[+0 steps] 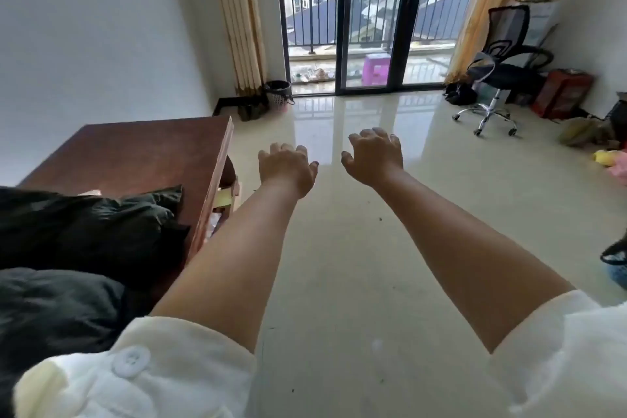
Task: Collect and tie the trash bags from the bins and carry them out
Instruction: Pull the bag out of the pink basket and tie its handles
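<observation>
Both my arms stretch forward over the glossy tiled floor. My left hand (286, 166) and my right hand (373, 154) hover side by side, palms down, fingers spread, holding nothing. A small mesh bin (279, 95) lined with a black trash bag stands far ahead by the left curtain, next to the balcony door. At the right edge of the view a second bin (616, 263) with a black bag shows only in part.
A dark wooden desk (142, 153) with black fabric (84, 234) on it is at my left. A black office chair (502, 71), a red box (561, 97) and clutter line the right wall. Sliding glass doors (369, 17) lead to the balcony.
</observation>
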`<action>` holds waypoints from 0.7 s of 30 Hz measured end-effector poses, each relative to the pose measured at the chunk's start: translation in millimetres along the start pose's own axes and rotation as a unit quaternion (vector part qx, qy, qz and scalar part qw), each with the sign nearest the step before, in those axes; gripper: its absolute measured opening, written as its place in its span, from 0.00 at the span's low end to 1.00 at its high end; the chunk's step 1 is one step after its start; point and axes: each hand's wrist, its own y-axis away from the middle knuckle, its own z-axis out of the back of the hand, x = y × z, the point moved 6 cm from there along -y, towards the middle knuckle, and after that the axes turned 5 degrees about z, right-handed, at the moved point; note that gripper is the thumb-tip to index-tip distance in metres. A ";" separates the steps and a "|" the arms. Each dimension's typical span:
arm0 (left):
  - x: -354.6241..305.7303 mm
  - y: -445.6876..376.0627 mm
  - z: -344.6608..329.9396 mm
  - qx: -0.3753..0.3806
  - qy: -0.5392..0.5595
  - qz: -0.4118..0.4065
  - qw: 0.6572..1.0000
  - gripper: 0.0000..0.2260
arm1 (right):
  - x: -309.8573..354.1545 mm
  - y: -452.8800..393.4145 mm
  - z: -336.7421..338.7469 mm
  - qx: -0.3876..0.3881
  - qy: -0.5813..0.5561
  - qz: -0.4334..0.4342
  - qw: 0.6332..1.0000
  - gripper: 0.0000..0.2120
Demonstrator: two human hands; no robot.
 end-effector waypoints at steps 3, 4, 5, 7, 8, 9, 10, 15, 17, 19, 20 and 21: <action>1.7 -38.1 -48.4 0.052 -0.007 0.008 0.999 0.21 | -9.6 -33.8 -51.0 0.039 0.004 -0.007 0.999 0.20; 3.2 -54.9 -63.6 0.058 -0.004 0.008 0.998 0.21 | -14.8 -48.1 -70.3 0.051 -0.003 -0.004 0.999 0.20; 3.2 -73.8 -77.7 0.072 0.001 0.008 0.997 0.21 | -19.4 -64.9 -87.2 0.068 -0.014 -0.002 0.998 0.20; 2.5 -120.1 -101.0 0.089 0.011 0.013 0.996 0.21 | -32.4 -107.1 -115.6 0.088 -0.034 0.001 0.996 0.20; 1.6 -144.9 -106.9 0.091 0.012 0.022 0.996 0.21 | -38.7 -130.5 -124.0 0.088 -0.040 0.001 0.995 0.20; 0.3 -172.6 -114.9 0.101 0.015 0.028 0.994 0.21 | -45.7 -155.8 -134.4 0.095 -0.044 0.003 0.994 0.20; -1.4 -200.5 -121.1 0.111 0.015 0.033 0.993 0.20 | -52.1 -181.5 -143.7 0.103 -0.046 0.005 0.994 0.20; -5.0 -331.4 -129.0 0.128 0.017 0.049 0.990 0.21 | -76.1 -309.4 -168.4 0.131 -0.058 0.008 0.990 0.20; 0.3 -379.0 -127.3 0.125 0.018 0.053 0.991 0.20 | -78.5 -358.4 -175.1 0.138 -0.060 0.013 0.989 0.20; 9.2 -427.6 -131.4 0.125 0.020 0.064 0.990 0.21 | -78.2 -409.4 -184.8 0.140 -0.062 0.025 0.988 0.20; 14.3 -452.6 -136.6 0.125 0.017 0.070 0.990 0.21 | -77.0 -435.6 -191.0 0.139 -0.064 0.031 0.988 0.20; 19.8 -479.3 -142.2 0.126 0.010 0.076 0.989 0.21 | -76.3 -464.4 -198.2 0.137 -0.062 0.040 0.988 0.19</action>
